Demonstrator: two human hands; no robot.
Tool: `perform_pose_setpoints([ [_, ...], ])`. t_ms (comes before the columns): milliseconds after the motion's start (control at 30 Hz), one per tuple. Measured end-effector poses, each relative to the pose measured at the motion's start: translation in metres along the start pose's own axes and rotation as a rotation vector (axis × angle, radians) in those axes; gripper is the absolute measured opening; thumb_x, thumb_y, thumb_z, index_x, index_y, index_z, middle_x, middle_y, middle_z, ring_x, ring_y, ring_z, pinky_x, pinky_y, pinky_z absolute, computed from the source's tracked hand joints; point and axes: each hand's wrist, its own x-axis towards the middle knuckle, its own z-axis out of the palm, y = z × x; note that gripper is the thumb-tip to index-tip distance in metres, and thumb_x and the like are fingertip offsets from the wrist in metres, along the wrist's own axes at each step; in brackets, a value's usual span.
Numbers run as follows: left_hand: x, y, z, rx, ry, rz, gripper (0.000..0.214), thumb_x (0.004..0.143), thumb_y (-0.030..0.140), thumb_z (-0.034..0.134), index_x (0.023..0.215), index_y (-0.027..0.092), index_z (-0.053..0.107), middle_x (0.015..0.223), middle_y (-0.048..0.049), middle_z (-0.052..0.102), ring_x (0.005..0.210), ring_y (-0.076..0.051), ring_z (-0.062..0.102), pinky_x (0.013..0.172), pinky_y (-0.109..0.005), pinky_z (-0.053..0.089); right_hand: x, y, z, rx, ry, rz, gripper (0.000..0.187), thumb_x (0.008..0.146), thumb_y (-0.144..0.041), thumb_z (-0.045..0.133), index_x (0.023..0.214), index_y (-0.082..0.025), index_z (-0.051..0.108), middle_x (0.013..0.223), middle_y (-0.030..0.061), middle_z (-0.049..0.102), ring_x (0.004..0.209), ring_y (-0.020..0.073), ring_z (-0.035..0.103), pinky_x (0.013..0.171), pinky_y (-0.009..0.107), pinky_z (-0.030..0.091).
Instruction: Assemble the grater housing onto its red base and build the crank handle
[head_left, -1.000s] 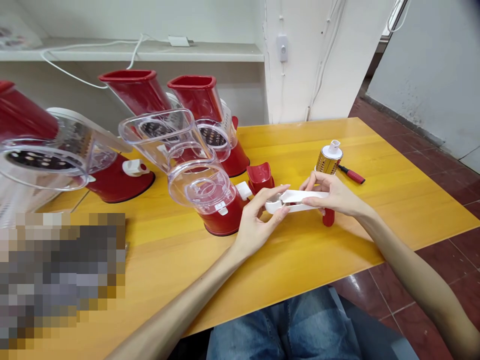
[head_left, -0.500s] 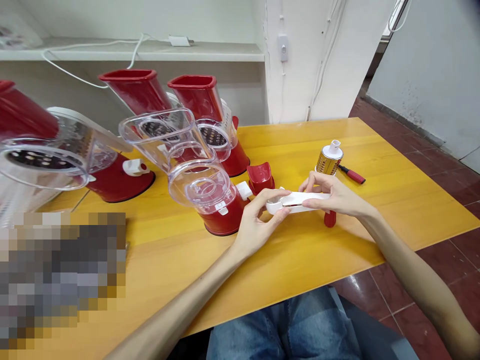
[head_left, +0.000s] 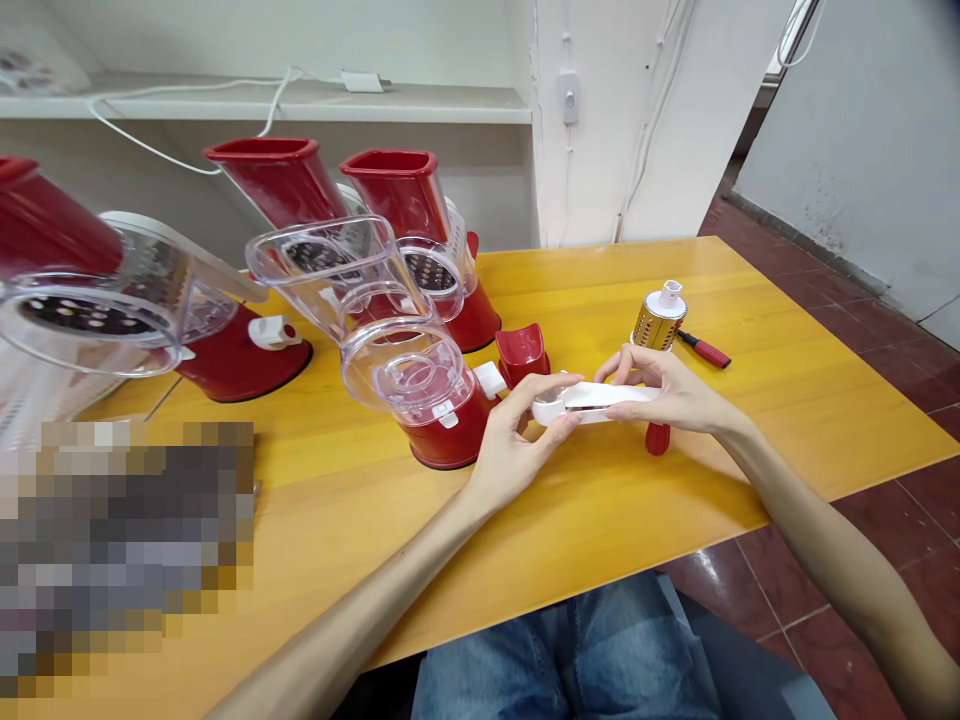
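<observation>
Two hands pinch a white crank [head_left: 600,396] over the table, the left hand [head_left: 517,435] at its near end, the right hand [head_left: 673,395] curled round the end above its red knob [head_left: 658,438]. It isn't fitted to anything yet. Just left stands a grater [head_left: 442,432], its red pusher [head_left: 521,352] apart; beyond lie a loose gold drum [head_left: 658,325], a screwdriver [head_left: 703,350] and more graters [head_left: 472,322]

several red rotary graters [head_left: 442,440] with clear housings stand on a yellow table [head_left: 675,500]. white cable [head_left: 180,115] lies along a shelf [head_left: 450,105]. wall switch [head_left: 568,97] mounted on white pillar [head_left: 600,170]. dark red floor tiles [head_left: 847,330] at right.
</observation>
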Motion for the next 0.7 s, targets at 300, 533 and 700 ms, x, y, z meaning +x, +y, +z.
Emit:
perform_pose_setpoints([
  [300,0.0025,-0.0033,-0.0016,-0.044,0.005,0.047,0.028,0.093,0.028,0.071,0.121,0.025,0.069,0.115,-0.0047,0.072,0.11,-0.02,0.065,0.101,-0.035,0.049,0.0006,-0.0019,0.0037,0.015,0.007,0.026,0.03,0.083,-0.038,0.082,0.091,-0.021,0.059,0.109,0.0045,0.07,0.096,0.0193,0.067,0.083,0.033,0.051],
  [533,0.002,-0.0001,-0.0004,0.008,-0.024,0.082,0.028,0.094,0.029,0.07,0.122,0.024,0.068,0.117,-0.0064,0.07,0.111,-0.021,0.064,0.1,-0.036,0.05,0.0007,-0.0036,-0.0003,0.061,-0.013,0.059,0.035,0.077,-0.035,0.087,0.091,-0.022,0.059,0.109,0.0042,0.069,0.099,0.0202,0.066,0.083,0.033,0.051],
  [700,0.002,-0.0002,-0.0001,-0.033,-0.015,0.006,0.05,0.088,0.034,0.077,0.134,0.024,0.061,0.128,-0.0078,0.07,0.114,-0.022,0.067,0.101,-0.036,0.053,0.0011,-0.0047,-0.0024,0.019,-0.019,-0.013,0.031,0.076,-0.031,0.088,0.09,-0.022,0.062,0.106,0.003,0.071,0.096,0.0189,0.066,0.085,0.033,0.049],
])
